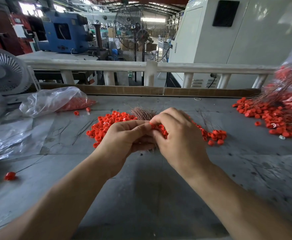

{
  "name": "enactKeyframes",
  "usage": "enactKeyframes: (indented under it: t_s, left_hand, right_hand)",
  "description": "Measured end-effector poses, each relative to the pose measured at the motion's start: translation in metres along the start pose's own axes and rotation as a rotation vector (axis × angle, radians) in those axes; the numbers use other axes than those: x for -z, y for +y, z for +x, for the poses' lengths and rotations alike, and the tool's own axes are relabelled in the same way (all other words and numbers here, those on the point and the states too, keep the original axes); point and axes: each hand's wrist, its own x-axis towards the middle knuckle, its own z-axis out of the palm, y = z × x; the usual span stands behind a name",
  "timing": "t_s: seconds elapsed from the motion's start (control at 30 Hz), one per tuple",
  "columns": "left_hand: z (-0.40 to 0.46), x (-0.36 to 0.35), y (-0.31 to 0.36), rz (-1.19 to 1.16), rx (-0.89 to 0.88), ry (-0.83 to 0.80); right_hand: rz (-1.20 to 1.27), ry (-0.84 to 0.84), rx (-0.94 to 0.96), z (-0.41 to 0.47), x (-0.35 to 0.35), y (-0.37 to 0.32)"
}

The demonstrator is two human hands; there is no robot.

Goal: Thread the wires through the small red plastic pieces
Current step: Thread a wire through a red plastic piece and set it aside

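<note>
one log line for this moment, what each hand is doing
left hand: grips wire bundle | right hand: pinches red piece | loose red pieces on table

Bright daylight, soft shadows, warped blurry edges

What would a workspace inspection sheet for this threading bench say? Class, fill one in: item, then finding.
Surface: grey table, scuffed and stained.
Job's things: loose red pieces piled mid-table; wire bundle behind the hands; threaded pile at right.
Clutter: plastic bag of red pieces at left; stray wires; one threaded piece near left.
Grippers: left hand grips the wire bundle; right hand pinches a red piece.
Cables: nothing seen on the table.
Surroundings: desk fan, railing, workshop machines beyond.
</note>
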Motion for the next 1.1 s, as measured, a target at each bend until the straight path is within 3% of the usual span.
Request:
enactKeyframes:
  t_s: [0.5, 0.87, 1.1]
  left_hand:
    - [-0.0002, 0.0003, 0.0037, 0.004, 0.060, -0.078]
    - [-0.0015, 0.0014, 0.0084, -0.072, 0.018, 0.088]
    - [0.0015, 0.0051, 0.0084, -0.105, -0.005, 0.064]
  right_hand:
    - [0.067, 0.068, 0.006, 0.0020, -0.0019, 0.0048]
    - [0.094, -0.050, 0.040, 0.0024, 0.0027, 0.0014]
    - [0.129, -0.008, 0.081, 0.0019, 0.0010, 0.0027]
